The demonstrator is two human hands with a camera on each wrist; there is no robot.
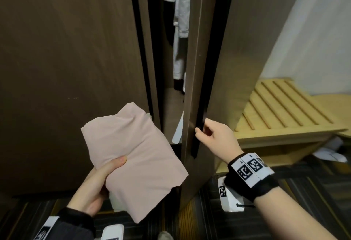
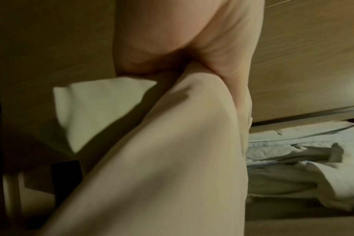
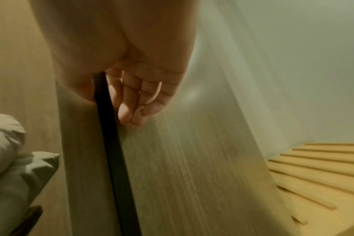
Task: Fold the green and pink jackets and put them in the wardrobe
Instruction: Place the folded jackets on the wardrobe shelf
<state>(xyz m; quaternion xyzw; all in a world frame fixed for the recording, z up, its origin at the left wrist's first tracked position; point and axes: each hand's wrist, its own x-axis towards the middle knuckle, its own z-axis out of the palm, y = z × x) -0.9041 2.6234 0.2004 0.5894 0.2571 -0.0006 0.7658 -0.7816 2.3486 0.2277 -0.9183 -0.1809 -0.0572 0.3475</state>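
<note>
My left hand (image 1: 106, 175) grips a folded stack in front of the wardrobe. The pink jacket (image 1: 133, 148) lies on top, and the pale green jacket (image 1: 118, 202) peeks out beneath it. From the left wrist view the pink jacket (image 2: 172, 159) fills the middle, with a corner of the green jacket (image 2: 91, 108) to its left. My right hand (image 1: 204, 128) pinches the black handle strip (image 1: 195, 144) on the edge of the right wardrobe door (image 1: 191, 69). The thumb is on the front and the fingers (image 3: 131, 108) behind the handle strip (image 3: 115, 159). That door stands slightly ajar.
Through the narrow gap, light clothes (image 1: 180, 31) hang inside the wardrobe. The left door (image 1: 66, 69) is closed. A slatted wooden bench (image 1: 284, 110) stands to the right against a white wall, with white slippers (image 1: 332, 156) on the dark striped carpet under it.
</note>
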